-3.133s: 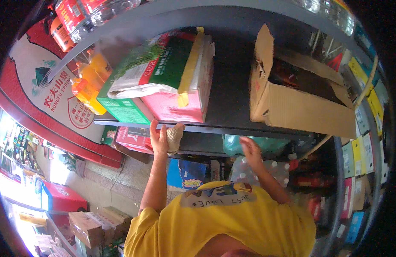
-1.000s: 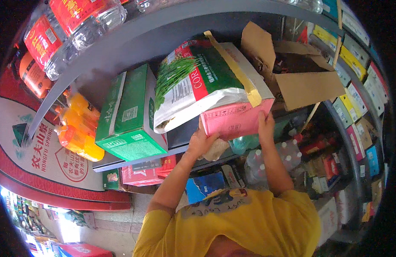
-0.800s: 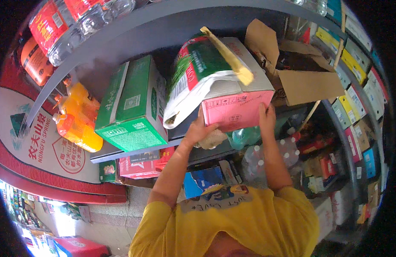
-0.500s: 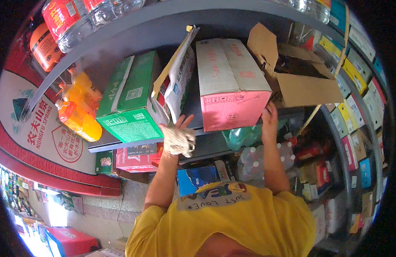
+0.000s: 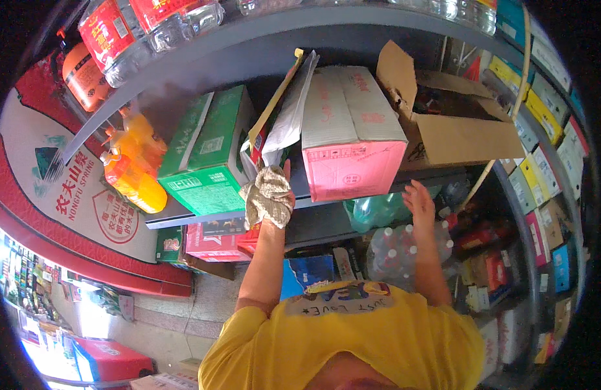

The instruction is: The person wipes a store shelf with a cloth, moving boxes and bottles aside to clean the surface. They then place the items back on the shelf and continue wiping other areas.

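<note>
The left hand (image 5: 288, 200) has hold of a cloth (image 5: 266, 190), which lies bunched over the palm and hides most of the fingers, so how tightly they close cannot be told. One bare finger shows at the cloth's right edge, pointing up. The cloth is beige, thin and limp, crumpled into soft ridges, with a loose corner hanging at the left of the wrist. This hand is at the front edge of the shelf (image 5: 167, 221), a dark, smooth board

Just above the left hand a bag (image 5: 290, 123) leans on its side, its pale plastic sheet creased and a yellow strip running along its edge; whether the fingers touch it cannot be told. Left of that hand is the green box (image 5: 203, 156), upright cardboard with pale tape down its top. Right of it sits the pink box (image 5: 352, 159), a squared carton with a greyish top and a flat pink front

The right hand (image 5: 419, 200) has hold of nothing; its fingers are loosely spread and slightly bent, just below and right of the pink box, apart from it. Above the right hand is an open brown carton (image 5: 469, 140) with stiff raised flaps. Left of that hand lies crinkled green plastic (image 5: 372, 211), and below, a bottle pack (image 5: 386, 250) with white caps under clear film
</note>
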Tool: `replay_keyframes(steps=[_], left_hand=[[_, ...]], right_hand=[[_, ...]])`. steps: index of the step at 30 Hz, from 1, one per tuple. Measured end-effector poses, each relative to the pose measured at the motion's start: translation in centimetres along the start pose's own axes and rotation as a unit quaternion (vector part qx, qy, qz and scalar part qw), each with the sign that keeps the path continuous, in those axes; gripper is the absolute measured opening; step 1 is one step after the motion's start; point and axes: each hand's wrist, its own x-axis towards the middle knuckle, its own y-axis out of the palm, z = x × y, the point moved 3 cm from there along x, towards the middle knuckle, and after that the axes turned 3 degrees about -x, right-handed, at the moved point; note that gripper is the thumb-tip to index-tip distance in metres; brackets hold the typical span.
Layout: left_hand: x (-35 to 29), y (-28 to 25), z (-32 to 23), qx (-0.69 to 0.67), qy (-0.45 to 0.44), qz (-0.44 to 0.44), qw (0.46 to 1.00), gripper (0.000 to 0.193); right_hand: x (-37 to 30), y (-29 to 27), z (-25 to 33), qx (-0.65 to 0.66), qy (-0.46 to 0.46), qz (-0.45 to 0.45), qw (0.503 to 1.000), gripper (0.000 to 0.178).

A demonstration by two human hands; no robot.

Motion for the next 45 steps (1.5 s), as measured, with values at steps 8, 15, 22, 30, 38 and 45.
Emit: replay_keyframes(steps=[8, 15, 22, 30, 38, 45], left_hand=[[2.1, 0.2, -2.5, 0.126, 0.016, -0.069, 0.99, 0.039], [2.0, 2.6, -1.7, 0.266, 0.076, -0.032, 0.961, 0.029], [-0.3, 7.2, 2.6, 0.747, 0.202, -0.029, 0.633, 0.023], [-2.2, 5.6, 12.2, 0.412, 0.086, -0.052, 0.906, 0.02], [5.0, 4.1, 12.0, 0.87, 0.154, -0.083, 0.462, 0.015], [5.5, 1.1, 10.6, 0.649, 0.052, -0.022, 0.759, 0.025]], right_hand=[[-0.9, -4.8, -2.1, -0.015, -0.003, -0.001, 1.0, 0.027], [-1.5, -5.3, -2.3, -0.031, -0.014, 0.046, 0.998, 0.026], [-1.7, -5.5, -2.2, -0.036, -0.022, 0.073, 0.996, 0.028], [-1.4, -6.7, -2.2, -0.014, -0.026, 0.086, 0.996, 0.028], [-2.1, -7.4, -3.7, -0.008, -0.003, 0.083, 0.997, 0.027], [-3.8, -5.5, -5.6, 0.002, 0.014, 0.079, 0.997, 0.026]])
